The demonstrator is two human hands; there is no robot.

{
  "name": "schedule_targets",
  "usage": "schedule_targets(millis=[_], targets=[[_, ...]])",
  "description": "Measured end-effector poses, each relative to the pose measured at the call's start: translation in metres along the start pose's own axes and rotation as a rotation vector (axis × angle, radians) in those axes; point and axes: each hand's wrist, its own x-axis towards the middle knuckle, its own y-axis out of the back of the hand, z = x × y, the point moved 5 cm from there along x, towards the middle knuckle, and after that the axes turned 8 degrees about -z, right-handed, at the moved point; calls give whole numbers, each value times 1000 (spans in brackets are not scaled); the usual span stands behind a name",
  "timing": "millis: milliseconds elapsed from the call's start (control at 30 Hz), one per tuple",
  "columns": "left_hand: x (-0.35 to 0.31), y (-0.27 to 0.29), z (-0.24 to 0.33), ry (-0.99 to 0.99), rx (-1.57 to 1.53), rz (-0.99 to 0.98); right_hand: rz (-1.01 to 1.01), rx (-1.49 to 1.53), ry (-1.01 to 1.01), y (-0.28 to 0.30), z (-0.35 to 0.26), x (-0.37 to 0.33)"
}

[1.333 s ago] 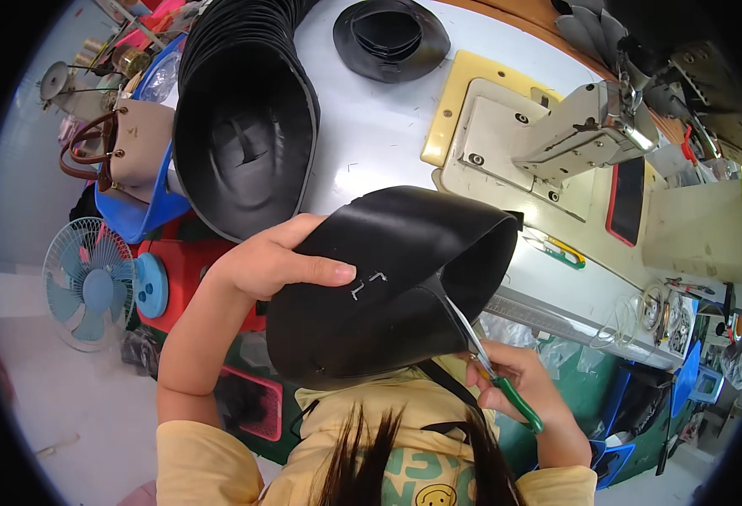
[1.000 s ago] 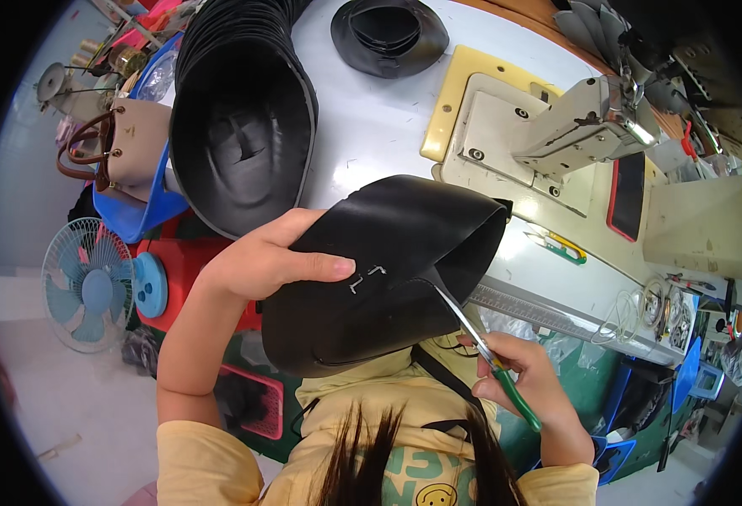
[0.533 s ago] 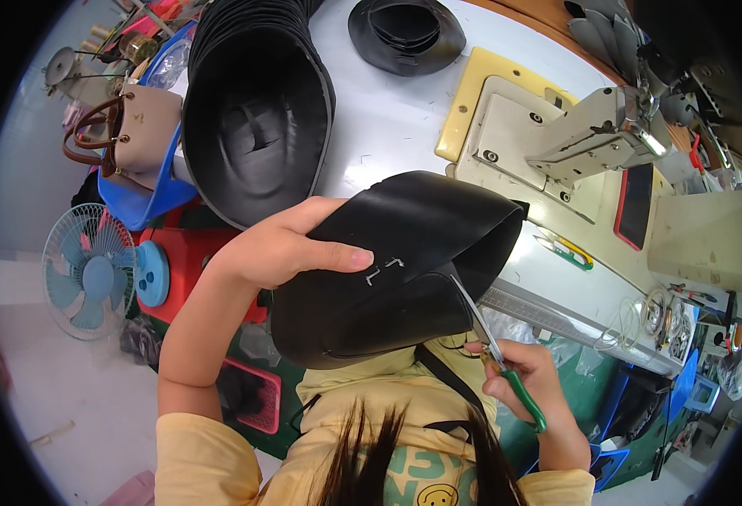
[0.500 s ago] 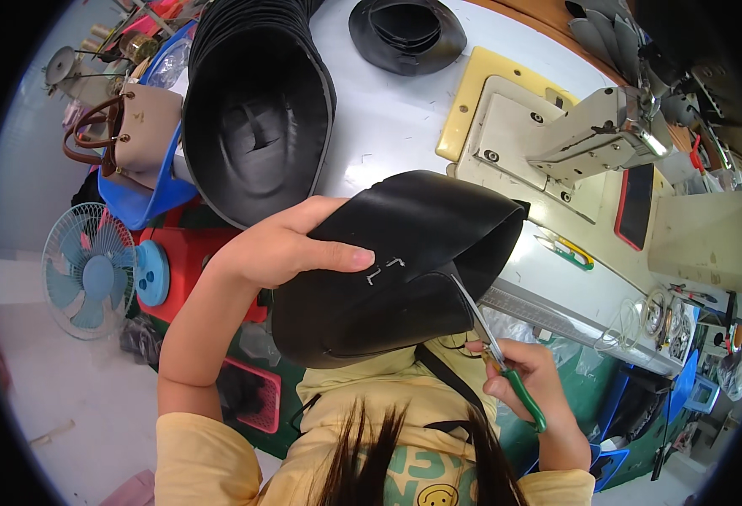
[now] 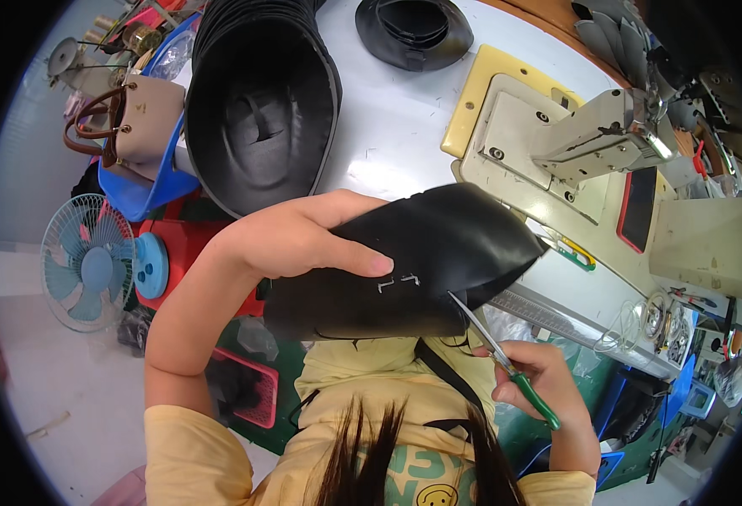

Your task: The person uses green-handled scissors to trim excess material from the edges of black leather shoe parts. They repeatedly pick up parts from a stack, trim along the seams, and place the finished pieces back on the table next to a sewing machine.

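My left hand [image 5: 303,238] is closed on a black, leather-like curved piece [image 5: 464,228] held in front of my body, with the thumb on top and the other fingers hidden behind it. White corner marks [image 5: 398,283] show on its surface near the thumb. In my right hand [image 5: 550,378] is a pair of scissors [image 5: 533,399] with green handles. The blades point up and left, and their tip lies against the piece by its folded open edge. Whether the blades have material between them, I cannot tell.
A nested stack of black shells [image 5: 257,139] lies at the upper left of the white table, another black piece [image 5: 413,34] at the back. A sewing machine [image 5: 590,139] stands right, near a phone [image 5: 636,211] and a green-yellow cutter [image 5: 575,253]. A fan [image 5: 94,266] and handbag [image 5: 147,122] are left.
The black piece has tilted, so its opening looks narrower and its lower edge sits higher. My left hand has shifted slightly right with it; the right hand and scissors have moved slightly right and down.
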Motion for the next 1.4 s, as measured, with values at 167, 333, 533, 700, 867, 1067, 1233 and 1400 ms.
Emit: schedule_targets(millis=[167, 333, 533, 700, 867, 1067, 1233, 1400], targets=[[2, -1, -8, 50, -97, -11, -86, -88, -13, 6, -5, -3], [6, -2, -6, 54, -11, -76, -216, 293, -141, -2, -1, -7], [11, 0, -8, 45, -35, -99, -205, 320, -184, -1, 0, -6], [15, 5, -18, 102, 9, -102, -55, -284, 27, 9, -15, -5], [29, -1, -19, 155, 59, -279, -70, -503, -23, 6, -35, -4], [40, -11, -20, 220, 8, -453, -86, -582, -26, 6, -39, -4], [48, -14, -23, 219, 154, -502, -117, -617, -84, 1, -36, -1], [50, -17, -21, 232, 153, -522, -99, -626, -66, -2, -40, -1]])
